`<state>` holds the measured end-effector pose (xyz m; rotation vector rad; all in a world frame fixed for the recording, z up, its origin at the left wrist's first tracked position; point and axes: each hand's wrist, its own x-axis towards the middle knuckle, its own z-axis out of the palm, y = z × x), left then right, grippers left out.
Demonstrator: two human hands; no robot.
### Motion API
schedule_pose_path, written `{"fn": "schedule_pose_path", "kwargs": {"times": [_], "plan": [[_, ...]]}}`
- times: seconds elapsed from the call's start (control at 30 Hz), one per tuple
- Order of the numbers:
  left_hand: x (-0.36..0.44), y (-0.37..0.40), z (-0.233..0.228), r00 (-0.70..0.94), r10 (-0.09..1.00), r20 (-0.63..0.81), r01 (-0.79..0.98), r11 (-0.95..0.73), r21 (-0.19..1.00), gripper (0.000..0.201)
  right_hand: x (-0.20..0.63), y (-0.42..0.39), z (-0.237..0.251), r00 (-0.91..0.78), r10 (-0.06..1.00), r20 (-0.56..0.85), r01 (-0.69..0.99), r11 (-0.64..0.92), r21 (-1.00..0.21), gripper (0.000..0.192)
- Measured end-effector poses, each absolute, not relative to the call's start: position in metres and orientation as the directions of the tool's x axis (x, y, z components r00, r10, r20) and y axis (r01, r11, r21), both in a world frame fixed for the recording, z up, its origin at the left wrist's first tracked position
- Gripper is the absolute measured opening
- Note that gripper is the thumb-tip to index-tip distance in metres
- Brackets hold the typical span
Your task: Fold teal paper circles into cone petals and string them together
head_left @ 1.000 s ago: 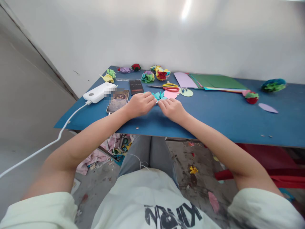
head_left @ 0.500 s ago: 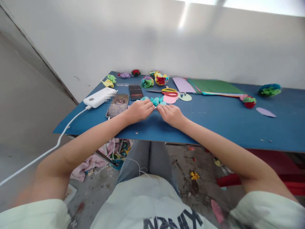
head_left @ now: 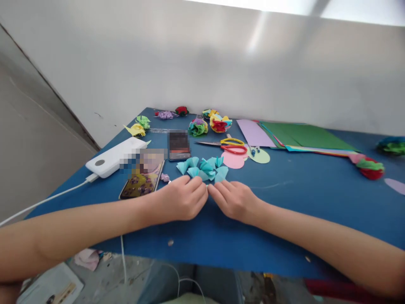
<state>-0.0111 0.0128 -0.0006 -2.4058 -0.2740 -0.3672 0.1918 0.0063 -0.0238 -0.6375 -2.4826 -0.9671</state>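
My left hand [head_left: 186,197] and my right hand [head_left: 236,200] meet over the blue table, fingers closed and fingertips almost touching. Between them peeks a small bit of turquoise paper [head_left: 207,185], mostly hidden by the fingers. Just beyond the knuckles lie several folded, fanned turquoise paper pieces [head_left: 206,168]. Behind those are scissors [head_left: 234,146] with yellow and red handles, a pink paper cutout [head_left: 233,160] and a pale green paper cutout [head_left: 260,156]. Small blue-headed items sit on the green one.
To the left are a white power bank [head_left: 115,156] with a cable, a phone [head_left: 144,177] and a dark phone [head_left: 179,145]. Crumpled paper flowers [head_left: 220,123] line the back. Green paper sheets [head_left: 310,137] lie right of them, and a red-green paper flower [head_left: 370,168] farther right.
The view has moved closer to the table, so things look larger and lower. Both hands stay together in a pinch, and more of the turquoise pieces beyond them shows.
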Motion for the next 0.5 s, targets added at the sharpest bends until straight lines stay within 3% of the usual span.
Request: {"fn": "schedule_pose_path", "kwargs": {"times": [0.1, 0.23, 0.5], "plan": [[-0.014, 0.008, -0.006, 0.924, 0.135, 0.358, 0.314, -0.802, -0.507, 0.019, 0.195, 0.003, -0.022, -0.866, 0.217, 0.450, 0.457, 0.709, 0.537, 0.016], [-0.017, 0.005, -0.007, 0.929, 0.079, 0.362, 0.247, -0.860, -0.447, 0.025, 0.199, -0.003, -0.018, -0.907, 0.177, 0.382, 0.385, 0.716, 0.583, 0.021], [-0.021, 0.006, -0.003, 0.935, 0.110, 0.337, 0.251, -0.877, -0.409, 0.026, 0.224, 0.010, -0.023, -0.890, 0.196, 0.411, 0.399, 0.772, 0.495, 0.017]]}}
